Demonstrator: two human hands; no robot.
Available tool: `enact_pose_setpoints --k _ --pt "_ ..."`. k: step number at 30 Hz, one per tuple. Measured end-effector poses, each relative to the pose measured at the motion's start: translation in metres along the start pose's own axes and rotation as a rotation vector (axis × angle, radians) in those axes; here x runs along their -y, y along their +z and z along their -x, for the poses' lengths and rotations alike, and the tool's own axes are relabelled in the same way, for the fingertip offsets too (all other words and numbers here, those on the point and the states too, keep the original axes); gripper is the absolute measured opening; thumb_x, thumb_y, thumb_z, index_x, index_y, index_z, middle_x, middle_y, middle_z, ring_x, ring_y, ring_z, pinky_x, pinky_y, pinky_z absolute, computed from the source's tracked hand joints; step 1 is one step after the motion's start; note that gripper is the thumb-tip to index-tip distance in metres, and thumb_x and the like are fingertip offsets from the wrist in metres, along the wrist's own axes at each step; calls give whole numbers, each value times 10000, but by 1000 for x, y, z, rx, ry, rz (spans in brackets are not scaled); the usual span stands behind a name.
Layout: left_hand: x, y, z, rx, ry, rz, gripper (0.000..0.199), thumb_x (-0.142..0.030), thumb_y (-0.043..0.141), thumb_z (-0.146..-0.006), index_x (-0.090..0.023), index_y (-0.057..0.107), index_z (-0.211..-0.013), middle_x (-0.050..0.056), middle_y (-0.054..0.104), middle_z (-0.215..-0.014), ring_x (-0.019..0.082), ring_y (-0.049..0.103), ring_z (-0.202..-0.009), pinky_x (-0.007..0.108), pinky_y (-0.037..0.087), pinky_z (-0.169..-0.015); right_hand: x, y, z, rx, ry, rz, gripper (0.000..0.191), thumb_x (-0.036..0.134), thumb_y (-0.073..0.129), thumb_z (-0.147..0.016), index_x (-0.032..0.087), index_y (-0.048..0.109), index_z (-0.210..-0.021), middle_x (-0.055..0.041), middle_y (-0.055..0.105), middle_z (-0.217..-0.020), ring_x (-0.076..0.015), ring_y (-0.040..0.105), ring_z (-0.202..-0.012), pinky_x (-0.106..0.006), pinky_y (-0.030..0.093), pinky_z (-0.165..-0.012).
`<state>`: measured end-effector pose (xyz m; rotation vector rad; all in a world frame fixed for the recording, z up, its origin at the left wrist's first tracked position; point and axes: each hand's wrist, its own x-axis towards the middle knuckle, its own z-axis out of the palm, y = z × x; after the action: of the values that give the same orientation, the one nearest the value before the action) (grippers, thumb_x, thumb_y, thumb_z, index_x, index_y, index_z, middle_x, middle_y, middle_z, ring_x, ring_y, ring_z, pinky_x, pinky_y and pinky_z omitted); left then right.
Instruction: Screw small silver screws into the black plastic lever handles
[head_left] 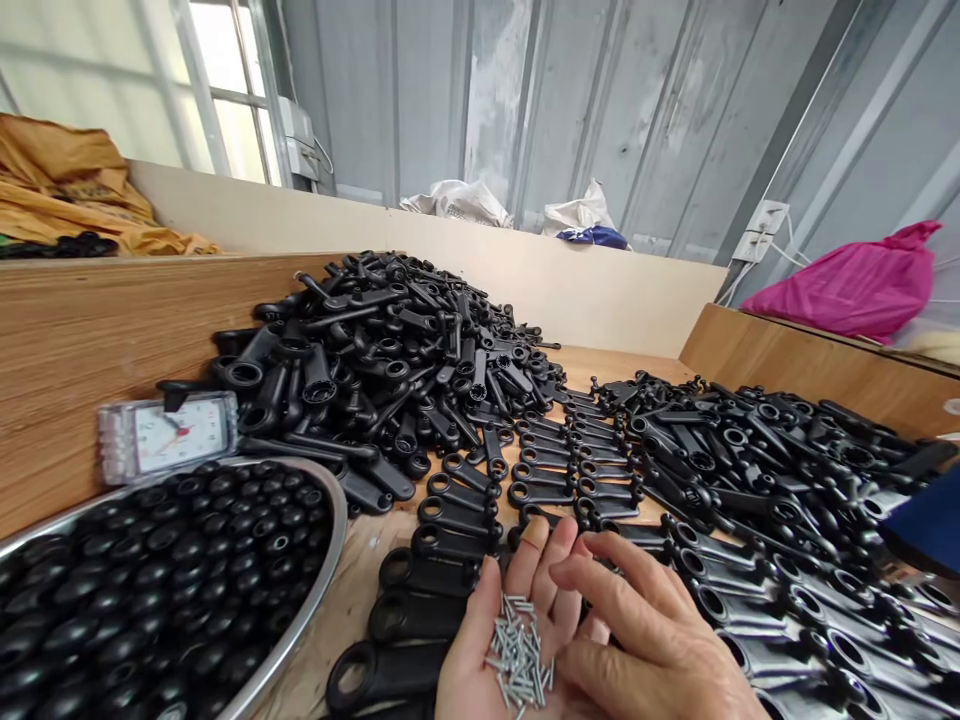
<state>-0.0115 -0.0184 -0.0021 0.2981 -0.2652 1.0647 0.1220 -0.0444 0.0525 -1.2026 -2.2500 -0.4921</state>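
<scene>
My left hand [480, 650] is palm up and cupped, with a small heap of silver metal pins [519, 655] lying in it. They look like short screws, but the heads are too small to make out. My right hand [645, 630] reaches over from the right, its index finger and thumb apart beside the heap; nothing shows between them. Its fingertips overlap my left fingers. Under and around both hands, black crank handles [420, 615] with a ring at one end lie in rows on the table.
A metal bowl [339, 500] of black ball knobs [180, 560] stands at left, a clock [176, 435] behind it. Loose crank handles form a large heap [405, 350] at the back and another heap [765, 440] at right. Wooden boards [112, 330] edge the table. A pink bag [855, 280] lies far right.
</scene>
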Motion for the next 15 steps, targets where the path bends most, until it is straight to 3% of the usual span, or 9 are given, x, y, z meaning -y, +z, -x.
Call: enact_pose_setpoints --k 4,8,12,15 --pt "4 8 4 -117 65 -9 395 -337 361 -978 -138 587 -1234 82 518 -1344 248 424 -1299 416 277 -1116 1 2 3 81 -90 29 233 82 633 -782 303 689 -825 30 690 -1125 -245 600 -1118 -311 564 -850" --pt "10 10 2 -212 58 31 398 -341 345 -978 -156 648 -1159 72 572 -1285 247 455 -1274 410 273 -1116 -1 5 4 78 -94 -23 300 156 631 -815 345 675 -1044 15 678 -1164 -245 600 -1119 -314 567 -845" --pt "13 7 -1 -250 85 46 387 -327 375 -966 -137 684 -1102 94 612 -1234 239 496 -1242 380 261 -1122 -3 23 6 9 4 -73 293 258 559 -869 306 652 -1143 -32 690 -1129 -231 634 -1049 -299 576 -804" --pt "15 9 -3 -252 118 19 353 -330 439 -943 -137 682 -1111 91 618 -1241 242 472 -1265 369 255 -1125 0 42 4 -153 17 -72 240 182 492 -898 280 697 -977 -28 724 -976 -193 659 -935 -278 560 -749"
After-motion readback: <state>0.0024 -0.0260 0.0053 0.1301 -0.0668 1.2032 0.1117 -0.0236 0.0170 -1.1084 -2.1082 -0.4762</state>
